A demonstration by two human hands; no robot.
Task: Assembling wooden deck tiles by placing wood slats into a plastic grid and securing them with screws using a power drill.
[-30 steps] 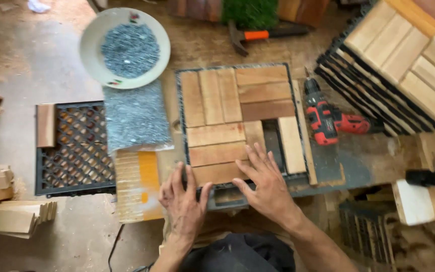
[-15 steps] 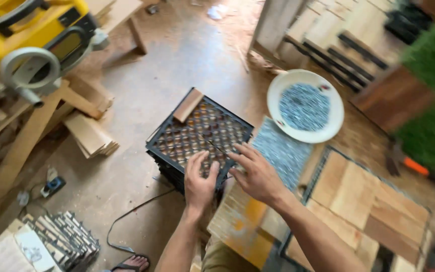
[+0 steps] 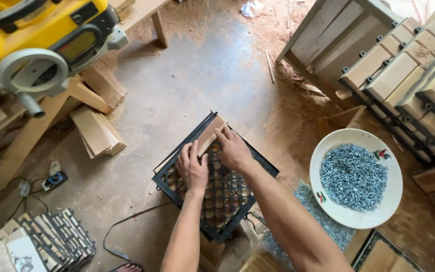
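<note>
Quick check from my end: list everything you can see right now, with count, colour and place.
Black plastic grid tile: one, centre floor.
Pale wooden slat: one, on the grid's far edge.
White round plate: one, right, holding grey metal screws.
Yellow benchtop planer: one, top left.
Loose wooden boards: a small tan pile, left of centre.
Stacked wood-topped deck tiles: many, top right.
Left hand: on the slat and grid.
Right hand: on the slat.
</note>
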